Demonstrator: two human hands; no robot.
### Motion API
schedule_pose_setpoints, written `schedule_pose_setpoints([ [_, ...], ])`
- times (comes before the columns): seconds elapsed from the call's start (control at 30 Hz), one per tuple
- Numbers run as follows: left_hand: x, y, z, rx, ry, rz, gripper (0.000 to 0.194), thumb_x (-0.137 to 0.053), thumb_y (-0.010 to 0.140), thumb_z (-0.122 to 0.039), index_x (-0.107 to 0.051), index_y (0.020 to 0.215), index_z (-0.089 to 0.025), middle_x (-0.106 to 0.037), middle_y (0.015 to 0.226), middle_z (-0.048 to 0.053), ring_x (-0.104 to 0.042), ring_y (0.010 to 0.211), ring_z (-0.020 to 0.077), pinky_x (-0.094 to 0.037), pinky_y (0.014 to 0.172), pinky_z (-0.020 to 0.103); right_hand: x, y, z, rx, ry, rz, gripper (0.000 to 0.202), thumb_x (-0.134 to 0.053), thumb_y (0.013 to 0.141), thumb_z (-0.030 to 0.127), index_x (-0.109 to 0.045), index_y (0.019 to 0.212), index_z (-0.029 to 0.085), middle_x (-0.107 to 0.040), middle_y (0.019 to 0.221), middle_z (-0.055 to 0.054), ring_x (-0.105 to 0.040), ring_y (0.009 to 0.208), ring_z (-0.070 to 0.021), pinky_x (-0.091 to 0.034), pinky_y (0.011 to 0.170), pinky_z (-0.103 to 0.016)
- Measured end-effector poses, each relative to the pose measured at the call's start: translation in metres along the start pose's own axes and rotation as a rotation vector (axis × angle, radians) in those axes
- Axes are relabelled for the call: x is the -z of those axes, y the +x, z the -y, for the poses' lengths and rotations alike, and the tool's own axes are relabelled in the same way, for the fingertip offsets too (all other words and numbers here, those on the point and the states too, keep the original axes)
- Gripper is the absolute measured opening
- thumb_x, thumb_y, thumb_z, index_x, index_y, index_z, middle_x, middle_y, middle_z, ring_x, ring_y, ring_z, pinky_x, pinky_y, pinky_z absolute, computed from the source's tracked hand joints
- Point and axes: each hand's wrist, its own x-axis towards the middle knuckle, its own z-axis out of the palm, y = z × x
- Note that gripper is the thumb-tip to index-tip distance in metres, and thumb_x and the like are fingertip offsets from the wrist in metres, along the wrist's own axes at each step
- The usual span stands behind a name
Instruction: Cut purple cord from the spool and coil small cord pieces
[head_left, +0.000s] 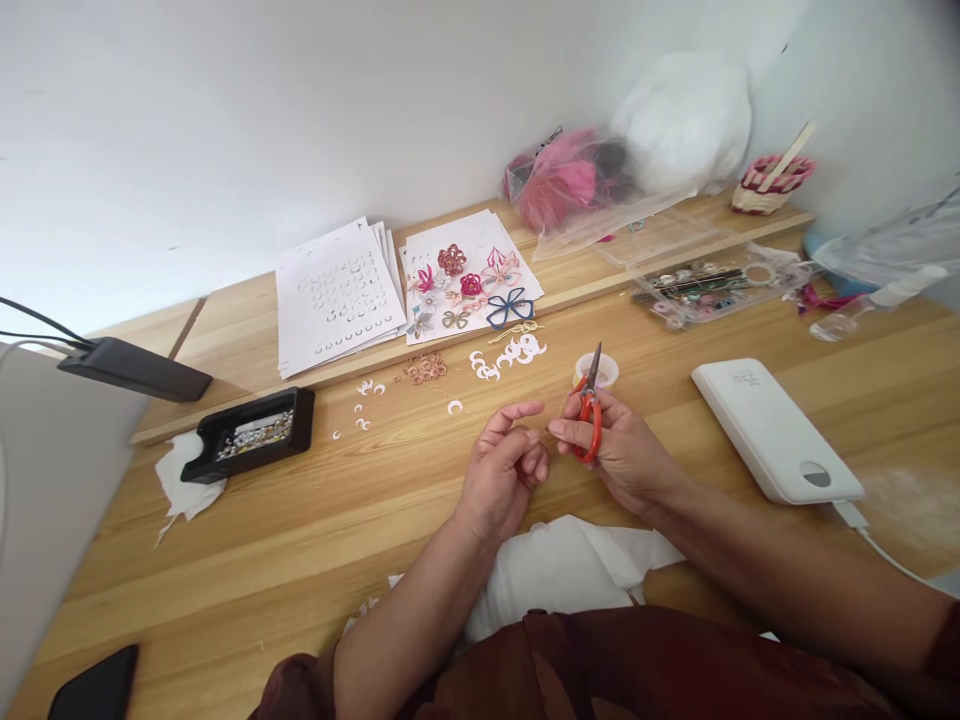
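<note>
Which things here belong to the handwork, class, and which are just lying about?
Probably the handwork: scissors in right hand; strand near left hand; white crescents; flowers.

Apparently just lying about: power bank; basket.

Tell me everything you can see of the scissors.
The scissors have orange-red looped handles and short, dark, metal-looking blades that taper and look shut. The right hand holds them at the handles, tips pointing forward. In view, the blades overlap a small round tub; whether they touch it is unclear.

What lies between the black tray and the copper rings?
A few small white crescents, scattered on the table, as the head view shows.
</note>
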Motion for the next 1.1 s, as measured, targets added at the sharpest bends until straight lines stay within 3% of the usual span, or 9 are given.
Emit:
schedule_pose_setpoints([
  [0.23, -0.002, 0.000, -0.004, 0.057, -0.091, -0.074, 0.029, -0.072, 0.077, -0.015, -0.065, 0.105, -0.018, -0.043, 0.049, -0.009, -0.040, 0.047, 0.0087, -0.041, 0.060, 0.023, 0.002, 0.005, 0.002, -0.015, 0.055, -0.094, 0.053, -0.104, 0.049, 0.034, -0.062, 0.078, 0.021, -0.064, 0.072, 0.006, -0.062, 0.060, -0.0097, -0.039, 0.049, -0.022],
  [0.4, 0.001, 0.002, -0.006, 0.061, -0.135, -0.104, 0.027, -0.069, 0.078, -0.012, -0.063, 0.103, -0.018, -0.043, 0.051, -0.008, -0.042, 0.049, 0.0096, -0.040, 0.057, 0.020, 0.003, 0.005, 0.001, -0.094, 0.046, -0.053, 0.052, -0.103, 0.052, 0.035, -0.064, 0.083, 0.021, -0.068, 0.078, 0.003, -0.067, 0.067, -0.0143, -0.038, 0.048, -0.022],
  [0.6, 0.003, 0.003, -0.005, 0.058, -0.140, -0.068, 0.027, -0.071, 0.078, -0.015, -0.063, 0.104, -0.018, -0.046, 0.051, -0.008, -0.045, 0.050, 0.0097, -0.041, 0.058, 0.020, 0.001, 0.002, -0.006, -0.002, 0.036, 0.054, 0.041, -0.101, 0.059, 0.032, -0.066, 0.077, 0.021, -0.074, 0.087, 0.001, -0.065, 0.071, -0.0127, -0.053, 0.072, -0.029],
  [0.83, 0.003, 0.003, -0.002, 0.056, -0.071, -0.026, 0.026, -0.072, 0.077, -0.017, -0.065, 0.103, -0.016, -0.050, 0.050, -0.007, -0.046, 0.048, 0.0099, -0.042, 0.056, 0.021, 0.000, 0.003, -0.007, 0.032, -0.023, 0.009, 0.041, -0.099, 0.062, 0.035, -0.064, 0.078, 0.022, -0.067, 0.070, 0.004, -0.064, 0.064, -0.0141, -0.045, 0.057, -0.026],
  [0.97, 0.002, 0.002, -0.004, 0.049, -0.072, -0.052, 0.028, -0.073, 0.074, -0.018, -0.065, 0.102, -0.017, -0.048, 0.050, -0.008, -0.047, 0.049, 0.0094, -0.044, 0.058, 0.022, 0.000, 0.004, -0.004, 0.050, -0.052, -0.009, 0.046, -0.101, 0.056, 0.036, -0.062, 0.076, 0.022, -0.065, 0.072, 0.005, -0.063, 0.062, -0.0136, -0.048, 0.059, -0.028],
  [1.1, 0.001, 0.000, -0.007, 0.093, 0.035, -0.045, 0.035, -0.077, 0.073, -0.024, -0.066, 0.106, -0.017, -0.051, 0.050, -0.007, -0.049, 0.044, 0.0089, -0.029, 0.044, 0.018, 0.003, 0.007, 0.000, 0.087, -0.117, 0.015, 0.045, -0.101, 0.056, 0.037, -0.063, 0.073, 0.022, -0.063, 0.072, 0.005, -0.060, 0.060, -0.0119, -0.050, 0.063, -0.029],
])
